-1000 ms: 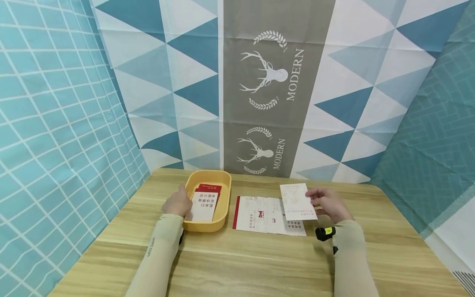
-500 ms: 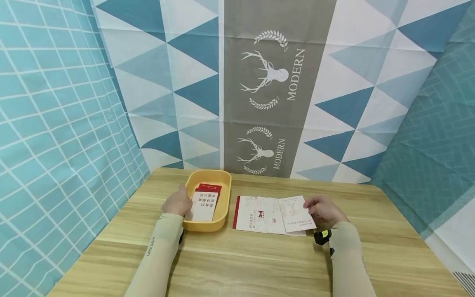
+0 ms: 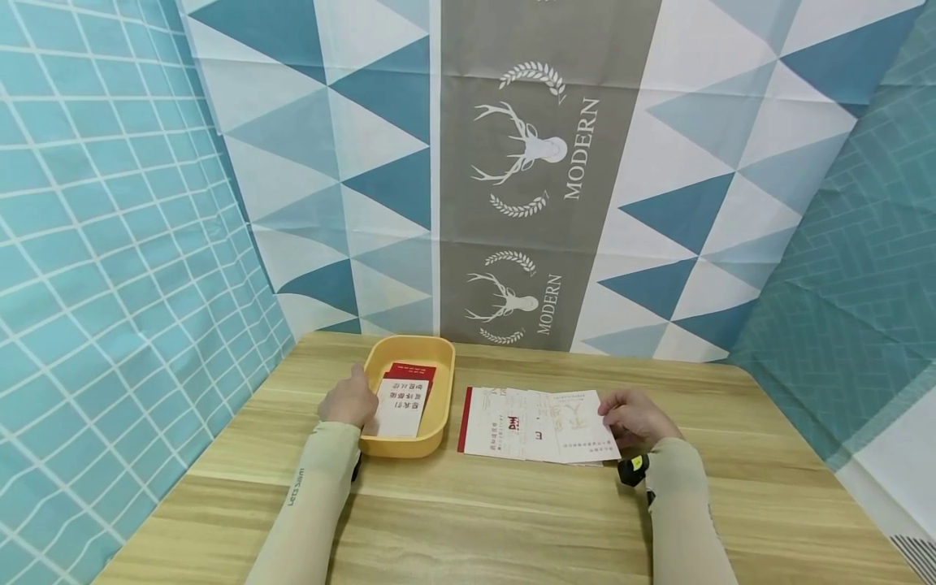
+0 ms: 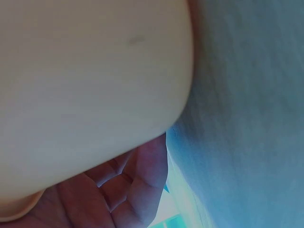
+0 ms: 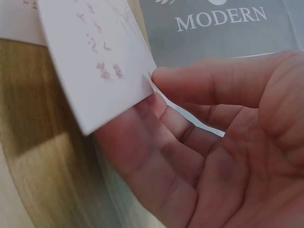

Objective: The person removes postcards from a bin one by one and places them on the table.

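Observation:
My left hand (image 3: pixel 348 398) grips the left side of a yellow plastic tray (image 3: pixel 405 447). In the left wrist view the tray's pale wall (image 4: pixel 95 85) fills much of the picture, and curled fingers (image 4: pixel 142 185) show behind it. My right hand (image 3: pixel 638 418) pinches the right edge of a white printed card (image 3: pixel 581 426). This card overlaps the right end of a row of overlapping white cards (image 3: pixel 493 426) on the table. In the right wrist view, thumb and fingers meet at the edge of the card (image 5: pixel 90 66).
Inside the tray lie a white card (image 3: pixel 398 406) with dark lettering and red cards (image 3: pixel 413 371). A red strip (image 3: pixel 464 418) shows at the row's left end. Behind the wooden table (image 3: pixel 475 520) hangs a patterned cloth (image 3: pixel 512 162); blue tiled cloth stands at left.
My right hand has lowered the card and brought it slightly left, from above onto the right end of the row, straightening it. The left hand and tray have stayed put.

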A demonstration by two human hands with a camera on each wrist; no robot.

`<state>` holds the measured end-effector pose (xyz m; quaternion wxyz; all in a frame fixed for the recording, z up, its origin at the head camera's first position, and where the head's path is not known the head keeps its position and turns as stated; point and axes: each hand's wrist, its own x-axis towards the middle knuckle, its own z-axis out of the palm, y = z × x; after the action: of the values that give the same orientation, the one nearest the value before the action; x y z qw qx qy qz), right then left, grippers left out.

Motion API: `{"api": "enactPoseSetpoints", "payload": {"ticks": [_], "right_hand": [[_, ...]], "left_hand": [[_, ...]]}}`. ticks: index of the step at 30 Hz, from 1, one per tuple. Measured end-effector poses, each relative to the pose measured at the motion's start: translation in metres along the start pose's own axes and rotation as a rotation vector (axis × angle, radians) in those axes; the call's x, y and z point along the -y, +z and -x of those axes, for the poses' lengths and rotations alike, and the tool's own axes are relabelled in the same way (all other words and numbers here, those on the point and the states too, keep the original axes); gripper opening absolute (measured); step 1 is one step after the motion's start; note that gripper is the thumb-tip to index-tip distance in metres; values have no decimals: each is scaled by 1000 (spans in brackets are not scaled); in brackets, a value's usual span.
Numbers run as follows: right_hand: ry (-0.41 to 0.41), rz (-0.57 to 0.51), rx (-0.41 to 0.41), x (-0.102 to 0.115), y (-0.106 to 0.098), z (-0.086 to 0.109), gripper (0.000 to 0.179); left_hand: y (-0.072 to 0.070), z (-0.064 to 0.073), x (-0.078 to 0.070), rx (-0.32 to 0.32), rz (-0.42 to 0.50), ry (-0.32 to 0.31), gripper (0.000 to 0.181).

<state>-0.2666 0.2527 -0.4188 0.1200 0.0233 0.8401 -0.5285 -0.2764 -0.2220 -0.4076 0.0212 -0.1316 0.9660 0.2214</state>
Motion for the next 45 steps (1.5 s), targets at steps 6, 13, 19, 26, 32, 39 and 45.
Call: {"api": "enactPoseSetpoints", "payload": {"ticks": [6, 13, 19, 26, 32, 39, 45], "right_hand": [[29, 50, -35, 1, -1, 2, 19], [78, 69, -72, 0, 0, 1, 18], [109, 60, -79, -1, 0, 0, 19], [114, 93, -85, 2, -1, 1, 20], [124, 139, -87, 5, 0, 1, 20], [131, 149, -90, 7, 2, 3, 21], [116, 165, -90, 10, 3, 7, 23]], "left_hand": [[-1, 0, -1, -3, -3, 5, 60], [0, 0, 2, -10, -14, 15, 55], [-1, 1, 2, -10, -12, 23, 53], [-2, 0, 2, -8, -12, 33, 53], [0, -1, 3, 0, -14, 22, 52], [0, 0, 3, 2, -7, 23, 49], [-1, 0, 3, 8, -4, 22, 48]]}}
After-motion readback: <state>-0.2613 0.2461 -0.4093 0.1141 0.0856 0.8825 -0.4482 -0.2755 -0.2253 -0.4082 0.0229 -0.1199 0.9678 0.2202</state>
